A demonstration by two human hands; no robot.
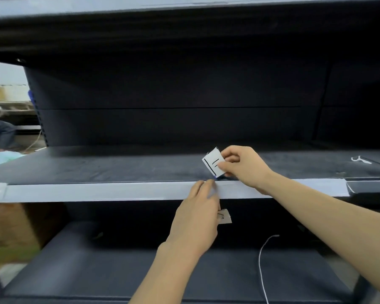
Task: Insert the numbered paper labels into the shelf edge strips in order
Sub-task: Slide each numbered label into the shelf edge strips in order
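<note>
Right hand (pixel 244 165) is pinching the tilted label (pixel 213 163) above the shelf's (pixel 97 165) front edge. Left hand (pixel 198 216), fingers straight, is pressing the strip (pixel 97 190). The label is needing levelling first.

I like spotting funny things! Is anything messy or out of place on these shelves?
A loose white cable trails across the lower shelf, and a small white thing lies on the middle shelf. The label in the right hand is tilted.

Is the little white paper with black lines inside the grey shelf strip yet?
Out. The right hand pinches the small white paper label, tilted, just above the pale grey shelf edge strip, not slid into it.
</note>
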